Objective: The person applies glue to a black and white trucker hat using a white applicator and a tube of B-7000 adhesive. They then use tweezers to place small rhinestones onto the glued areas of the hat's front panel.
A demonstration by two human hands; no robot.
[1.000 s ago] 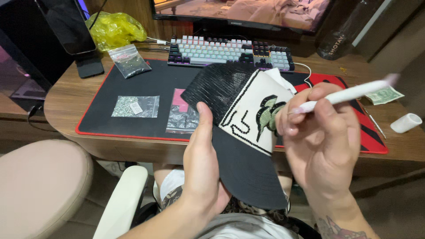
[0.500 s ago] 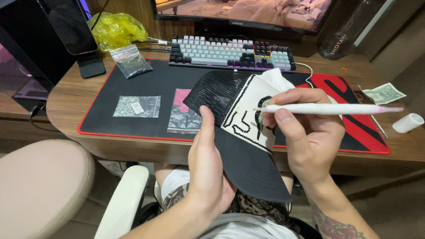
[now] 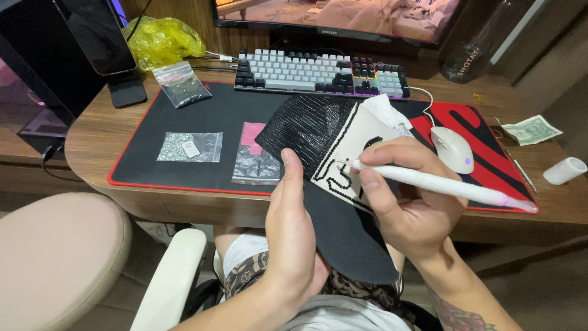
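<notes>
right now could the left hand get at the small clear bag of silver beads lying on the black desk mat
Probably not: the left hand grips the black mesh cap. The clear bead bag lies open on the black desk mat, nothing blocking it.

Black mesh and matt cloth on cap (image 3: 318, 132); white wrapped, rough-looking pen (image 3: 441, 184); glossy plastic bags (image 3: 190, 147); wood bench (image 3: 92, 141); matt mat (image 3: 233, 110).

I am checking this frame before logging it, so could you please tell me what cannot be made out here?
- Head view: the cap front design is partly hidden by the right hand and white pen.
- The pen tip's load is too small to tell.
- The left hand fingers sit behind the brim.
- The monitor is cut by the top edge.
</notes>
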